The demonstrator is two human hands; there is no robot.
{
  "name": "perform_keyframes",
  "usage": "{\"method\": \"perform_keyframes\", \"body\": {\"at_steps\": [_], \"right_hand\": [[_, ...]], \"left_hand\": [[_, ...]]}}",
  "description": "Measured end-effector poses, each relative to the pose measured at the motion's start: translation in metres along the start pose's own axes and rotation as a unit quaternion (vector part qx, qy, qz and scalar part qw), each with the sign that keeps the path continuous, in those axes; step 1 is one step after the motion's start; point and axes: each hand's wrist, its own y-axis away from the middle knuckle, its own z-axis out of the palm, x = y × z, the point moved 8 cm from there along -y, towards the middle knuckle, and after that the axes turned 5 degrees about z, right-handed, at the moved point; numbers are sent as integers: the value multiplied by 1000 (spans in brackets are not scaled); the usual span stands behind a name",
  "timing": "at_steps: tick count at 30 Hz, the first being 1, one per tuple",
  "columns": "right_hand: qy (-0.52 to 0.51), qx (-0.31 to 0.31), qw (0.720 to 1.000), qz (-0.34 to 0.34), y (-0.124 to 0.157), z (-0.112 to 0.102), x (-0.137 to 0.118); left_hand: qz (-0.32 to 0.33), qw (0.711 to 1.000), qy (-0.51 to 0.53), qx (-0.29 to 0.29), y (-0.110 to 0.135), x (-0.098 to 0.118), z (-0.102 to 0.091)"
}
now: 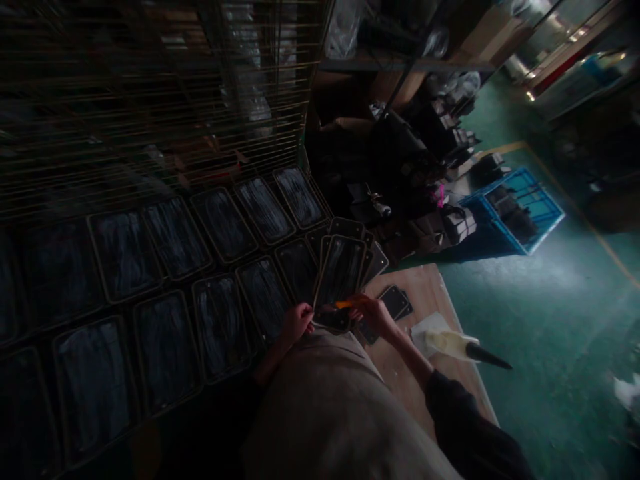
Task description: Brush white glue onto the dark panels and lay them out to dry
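My left hand grips a fan of dark panels at its base. My right hand pinches an orange tool against it.

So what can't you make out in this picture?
Head view, all dim:
1. The orange thing at the right hand: too small to identify.
2. The left hand: fingers hidden behind the fanned dark panels.
3. The shelf clutter: lost in shadow.
4. The right sleeve: cut off by the bottom edge.
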Motion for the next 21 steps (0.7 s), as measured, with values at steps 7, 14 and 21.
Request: {"method": "perform_keyframes", "body": {"at_steps": [7,14,21], "right_hand": [[245,184,945,-110,-47,-81,-51],[299,137,935,-132,-70,-74,-60],[338,47,929,-141,-4,-27,-30]], "left_hand": [[6,1000,-3,17,0,3,1],[10,999,23,39,3,-1,3],[-18,996,64,58,7,-8,6]]}}
